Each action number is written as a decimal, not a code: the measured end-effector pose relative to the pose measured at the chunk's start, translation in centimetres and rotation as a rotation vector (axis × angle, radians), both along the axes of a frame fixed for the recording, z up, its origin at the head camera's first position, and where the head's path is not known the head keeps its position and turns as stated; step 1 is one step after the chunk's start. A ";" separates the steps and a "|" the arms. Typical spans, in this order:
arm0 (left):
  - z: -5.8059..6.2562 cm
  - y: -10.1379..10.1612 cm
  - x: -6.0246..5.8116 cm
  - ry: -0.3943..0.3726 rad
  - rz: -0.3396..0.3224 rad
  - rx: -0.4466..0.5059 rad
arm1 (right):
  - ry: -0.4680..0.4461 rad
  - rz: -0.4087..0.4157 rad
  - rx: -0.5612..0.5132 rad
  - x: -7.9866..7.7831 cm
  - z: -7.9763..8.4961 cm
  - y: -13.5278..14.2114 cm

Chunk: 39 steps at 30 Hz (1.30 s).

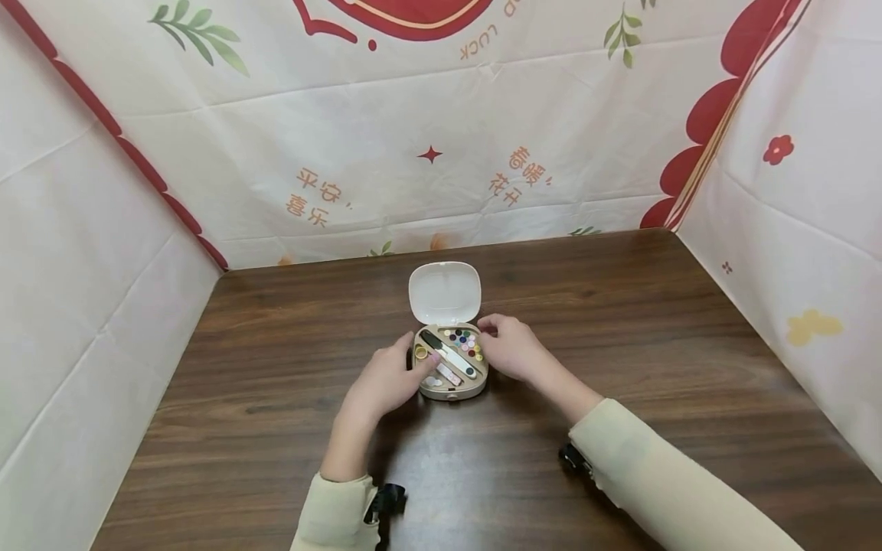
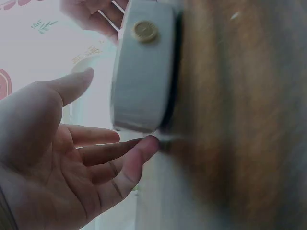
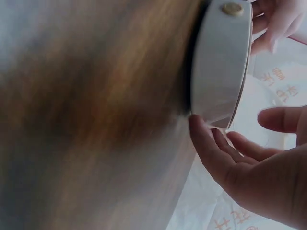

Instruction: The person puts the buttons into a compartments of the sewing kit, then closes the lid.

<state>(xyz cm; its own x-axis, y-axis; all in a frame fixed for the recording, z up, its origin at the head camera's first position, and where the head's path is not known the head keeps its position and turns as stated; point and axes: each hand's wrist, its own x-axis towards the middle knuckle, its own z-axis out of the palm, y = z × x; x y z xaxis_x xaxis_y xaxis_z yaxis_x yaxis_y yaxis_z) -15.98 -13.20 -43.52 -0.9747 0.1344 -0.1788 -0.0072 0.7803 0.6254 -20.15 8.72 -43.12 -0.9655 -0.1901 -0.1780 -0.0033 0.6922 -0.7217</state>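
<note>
An open sewing kit [image 1: 451, 392] sits on the wooden table, its white lid [image 1: 444, 293] raised at the back. Inside lie small colored buttons [image 1: 472, 347], a long white tool with a black end [image 1: 455, 357] and a gold ring-like piece [image 1: 421, 352]. My left hand [image 1: 386, 379] is at the kit's left side, thumb over the rim. At the right side, my right hand [image 1: 513, 348] reaches to the edge near the buttons. Both wrist views show loosely bent fingers by the kit's side wall [image 2: 141, 81], thumbs held apart from it.
The dark wooden table [image 1: 276, 428] spreads around the kit. A printed white cloth [image 1: 386, 115] hangs behind it, with further cloth on the left and right. A black wrist camera [image 1: 387, 501] is strapped near the left cuff.
</note>
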 end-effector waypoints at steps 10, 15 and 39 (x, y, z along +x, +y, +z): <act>-0.4 1.2 1.2 -0.001 -0.005 -0.102 | 0.047 0.219 0.318 3.2 0.4 -0.3; 0.0 2.1 1.4 0.006 0.002 -0.235 | 0.062 0.257 0.427 3.9 0.7 0.0; 1.1 4.8 2.2 0.002 -0.018 -0.366 | 0.034 0.172 0.606 5.0 2.3 2.3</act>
<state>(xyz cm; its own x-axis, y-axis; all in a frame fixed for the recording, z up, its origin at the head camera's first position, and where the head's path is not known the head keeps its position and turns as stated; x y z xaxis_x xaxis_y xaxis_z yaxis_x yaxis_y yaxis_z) -13.77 -8.36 -42.45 -0.9731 0.0790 -0.2166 0.0096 0.9525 0.3045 -15.11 11.01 -40.83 -0.9372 -0.2178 -0.2725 -0.1665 0.9657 -0.1992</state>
